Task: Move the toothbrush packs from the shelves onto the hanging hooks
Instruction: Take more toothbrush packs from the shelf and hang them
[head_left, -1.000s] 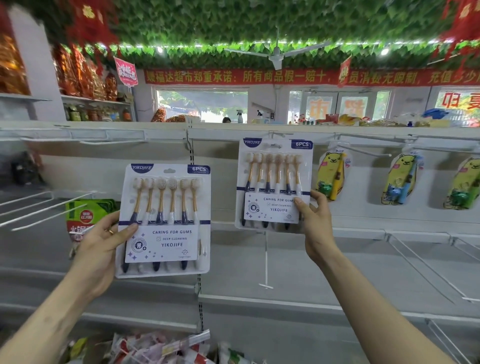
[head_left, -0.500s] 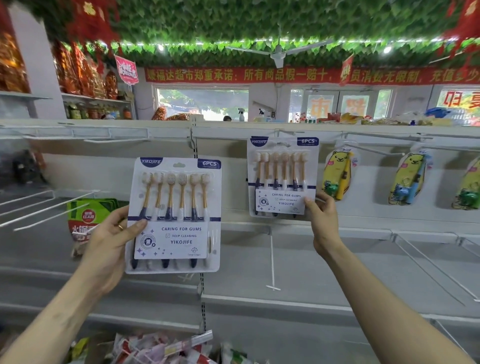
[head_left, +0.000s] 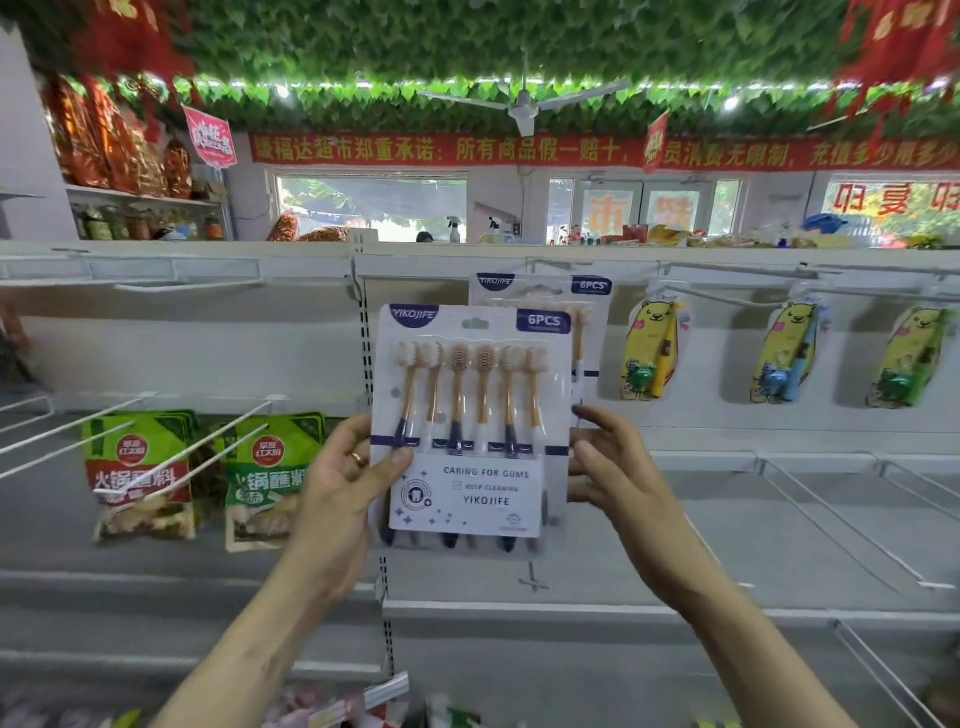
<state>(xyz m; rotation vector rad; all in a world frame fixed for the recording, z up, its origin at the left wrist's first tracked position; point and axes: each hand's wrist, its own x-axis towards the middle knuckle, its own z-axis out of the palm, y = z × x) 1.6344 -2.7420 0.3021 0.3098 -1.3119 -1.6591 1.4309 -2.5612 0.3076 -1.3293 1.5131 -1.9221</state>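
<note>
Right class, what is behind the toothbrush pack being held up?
A second pack of the same kind is behind the held pack. Only its top edge, with logo and 6PCS label, and a right strip show; most brushes and its lower card are covered.

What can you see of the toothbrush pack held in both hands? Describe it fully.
The held toothbrush pack is a flat white card under clear plastic, upright, facing the camera. Six brushes stand in a row: pale heads up, orange necks, dark blue grips. Print reads YIKOJIFE, 6PCS, CARING FOR GUMS. Its top hang slot is on no hook. The left hand grips its left edge, thumb in front; the right hand pinches its right edge. It partly covers a hung pack behind.
</note>
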